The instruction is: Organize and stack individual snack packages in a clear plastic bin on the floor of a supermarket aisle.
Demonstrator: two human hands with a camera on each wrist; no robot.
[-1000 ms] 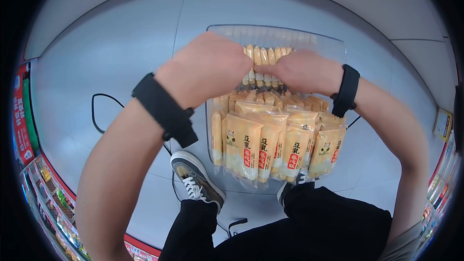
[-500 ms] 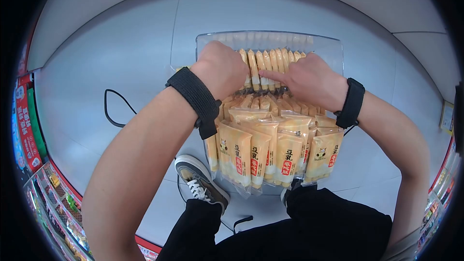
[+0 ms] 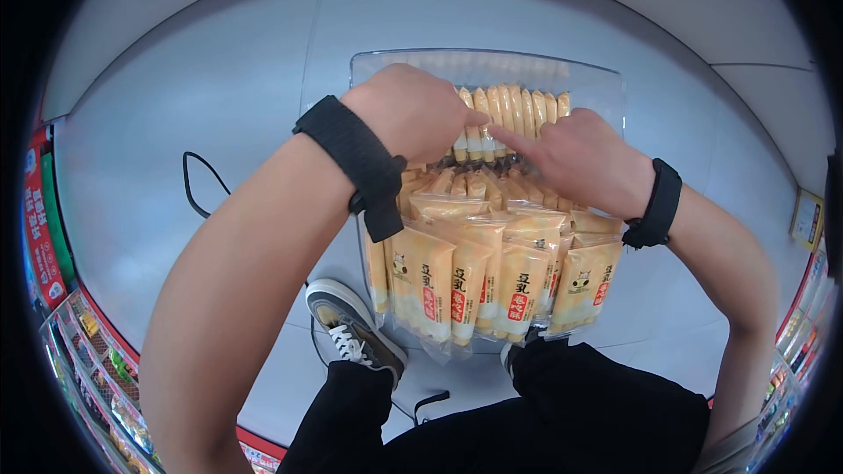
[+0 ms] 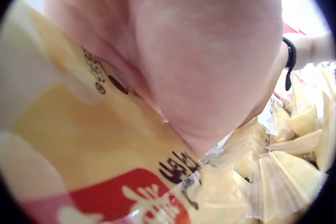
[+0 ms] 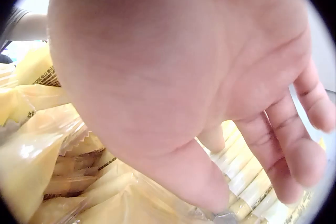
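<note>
At the upright row of snack packs [image 3: 515, 110], the right hand [image 3: 597, 165] spreads loosely, index finger extended; how the left hand [image 3: 408, 114] grips, I cannot tell. The packs seem light, brittle, slippery: best held gently by their flat faces. Glossy film crinkles inside the stiff, clear bin [image 3: 594, 88].

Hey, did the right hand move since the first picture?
Yes. Judged against the clear bin, the right hand has moved rightward, along the row of packets toward the bin's right side.
</note>
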